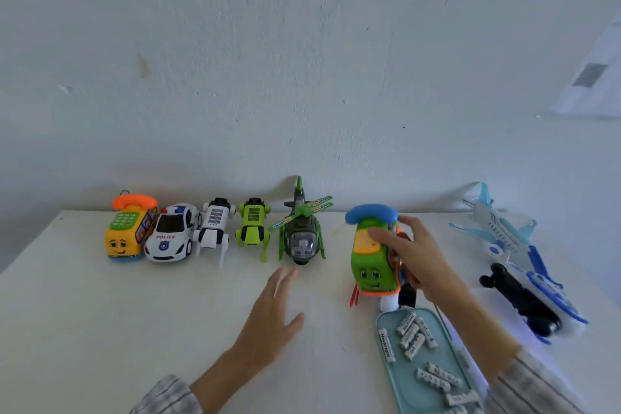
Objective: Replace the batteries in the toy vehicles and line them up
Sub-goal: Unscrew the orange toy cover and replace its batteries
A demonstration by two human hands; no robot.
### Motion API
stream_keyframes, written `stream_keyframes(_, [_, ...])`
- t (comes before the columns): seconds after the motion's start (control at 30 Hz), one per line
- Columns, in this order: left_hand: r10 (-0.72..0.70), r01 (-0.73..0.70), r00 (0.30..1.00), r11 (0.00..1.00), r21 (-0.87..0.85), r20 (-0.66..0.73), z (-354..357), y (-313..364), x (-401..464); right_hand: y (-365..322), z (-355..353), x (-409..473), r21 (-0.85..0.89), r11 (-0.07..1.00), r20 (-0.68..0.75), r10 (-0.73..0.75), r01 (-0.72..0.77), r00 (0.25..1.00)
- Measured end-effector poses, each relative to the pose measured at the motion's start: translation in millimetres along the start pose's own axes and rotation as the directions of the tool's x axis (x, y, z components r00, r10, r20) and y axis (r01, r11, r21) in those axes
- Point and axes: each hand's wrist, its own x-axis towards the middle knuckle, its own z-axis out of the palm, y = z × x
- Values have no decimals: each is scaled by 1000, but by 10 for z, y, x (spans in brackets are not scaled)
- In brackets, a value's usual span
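Along the wall stand a yellow phone bus (129,232), a white police car (172,233), a white robot dog (214,227), a green robot dog (252,227) and a green helicopter (302,232). To their right sits a green phone bus (369,259) with a blue handset. My right hand (408,250) grips the right side of this bus. My left hand (274,309) hovers open over the table in front of the helicopter, holding nothing.
A light-blue tray (386,323) with several white batteries lies at the front right. A white and blue airplane (500,228) and a blue and white boat (537,299) on its side sit at the far right. The white table (134,312) ends at the wall.
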Motion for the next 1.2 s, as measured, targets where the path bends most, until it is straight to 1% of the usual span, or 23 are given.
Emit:
stream_keyframes(0.03, [96,-99,994,994,-56,-43,-67,138,-28,57,0,-157,48,998,30,39,-41,999])
stream_keyframes(0.07, [198,-202,978,978,-57,-66,-152,274,-58,90,23,-310,91,992,66,84,-90,994])
stream_keyframes(0.1, [308,-310,949,951,-13,-72,-234,410,-91,144,46,-444,108,984,93,131,-141,987])
stream_keyframes(0.13, [421,-417,904,907,61,-70,-300,539,-130,215,65,-577,100,978,99,176,-186,979])
stream_keyframes(0.2, [604,-581,794,786,211,-64,-373,708,-201,344,124,-770,102,965,96,232,-241,968])
stream_keyframes(0.23, [647,-619,762,744,252,-39,-383,753,-237,392,150,-833,118,959,101,246,-257,964])
stream_keyframes(0.3, [650,-635,759,732,248,25,-357,775,-316,425,187,-918,117,950,100,280,-291,955])
stream_keyframes(0.37, [594,-588,804,789,178,18,-321,764,-368,433,184,-931,97,945,117,302,-314,946])
stream_keyframes(0.43, [483,-484,873,875,6,-69,-332,753,-387,387,185,-938,43,952,169,291,-303,942])
stream_keyframes(0.47, [417,-428,902,897,-111,-113,-343,743,-389,360,191,-948,17,957,193,281,-290,940])
stream_keyframes(0.53, [283,-321,945,894,-313,-162,-381,743,-387,318,209,-970,-3,966,223,253,-259,941])
stream_keyframes(0.6, [151,-212,974,869,-447,-169,-423,745,-399,304,237,-986,13,977,235,203,-212,950])
stream_keyframes(0.67, [-20,-60,992,797,-601,-126,-448,747,-415,328,273,-979,9,994,225,104,-109,969])
stream_keyframes(0.7, [-115,22,989,728,-685,-90,-443,733,-416,356,294,-973,-34,999,195,37,-31,980])
stream_keyframes(0.73, [-204,100,978,641,-761,-43,-429,714,-409,394,311,-967,-117,992,154,-24,42,988])
stream_keyframes(0.8, [-334,224,940,439,-870,74,-387,659,-400,496,338,-966,-333,933,78,-120,139,990])
stream_keyframes(0.83, [-361,262,924,356,-897,126,-365,625,-399,537,346,-968,-395,905,58,-146,157,988])
stream_keyframes(0.87, [-373,287,913,301,-909,165,-349,593,-402,572,351,-960,-423,892,56,-150,160,987])
stream_keyframes(0.93, [-377,325,901,262,-909,213,-327,564,-416,616,348,-923,-398,909,82,-98,123,992])
stream_keyframes(1.0, [-372,342,899,262,-902,233,-311,557,-426,621,337,-903,-280,958,156,-11,55,988])
stream_keyframes(1.07, [-383,341,896,272,-900,224,-286,562,-419,645,341,-902,-158,987,205,20,13,978])
stream_keyframes(1.13, [-425,345,882,286,-894,204,-230,564,-397,666,386,-914,-131,991,202,10,17,979])
stream_keyframes(1.2, [-450,337,876,319,-886,171,-175,588,-374,674,465,-941,-147,989,211,23,8,977])
